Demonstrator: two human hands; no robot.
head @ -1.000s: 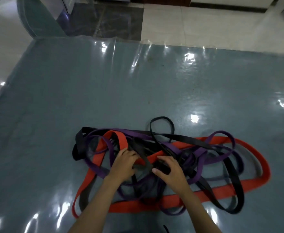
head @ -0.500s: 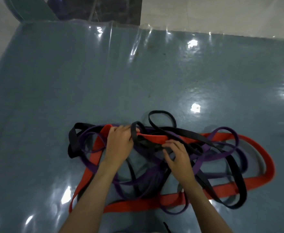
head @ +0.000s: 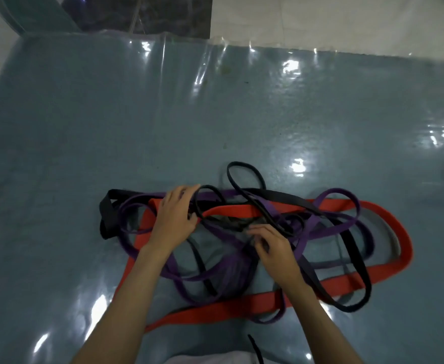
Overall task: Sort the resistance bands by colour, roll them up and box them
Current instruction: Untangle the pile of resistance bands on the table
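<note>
Resistance bands (head: 241, 232) lie tangled under both your hands: left hand (head: 175, 219) spread flat over the orange band (head: 231, 210), right hand (head: 273, 245) pinching purple and black strands. They're limp and stretchy; grip one free loop, not the knot.

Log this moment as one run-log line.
stage: untangling | left hand: on red band | right hand: in pile | bands: tangled, unsorted
</note>
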